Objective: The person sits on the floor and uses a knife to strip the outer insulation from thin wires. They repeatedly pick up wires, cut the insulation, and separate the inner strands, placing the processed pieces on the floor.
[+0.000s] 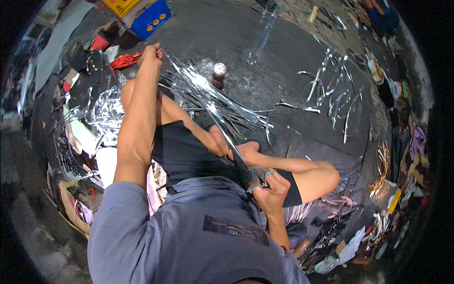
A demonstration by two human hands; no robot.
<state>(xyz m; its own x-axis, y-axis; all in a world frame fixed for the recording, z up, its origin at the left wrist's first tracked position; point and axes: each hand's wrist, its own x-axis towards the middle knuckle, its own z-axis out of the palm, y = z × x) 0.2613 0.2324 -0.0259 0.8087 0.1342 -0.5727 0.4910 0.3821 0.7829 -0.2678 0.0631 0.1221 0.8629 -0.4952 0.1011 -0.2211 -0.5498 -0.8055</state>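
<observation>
My left hand (152,54) is closed at the end of an outstretched arm, pinching one end of a long, thin shiny strip (196,92). The strip runs taut down and to the right, toward my right hand (273,191). That hand is closed in front of my body on a dark, tapering tool (243,171) with grey, rag-like wrapping. The strip meets the tool's dark part; I cannot tell how they touch. Beneath the strip, a bundle of silvery strips (222,104) lies on the dark ground, beside my feet.
A dark-and-white cylinder (218,75) stands beyond the bundle. Red strips (125,61) lie near my left hand, below a blue and yellow box (149,20). Loose silver strips (331,85) lie at the right. Crumpled silver material (105,111) lies left of my knee.
</observation>
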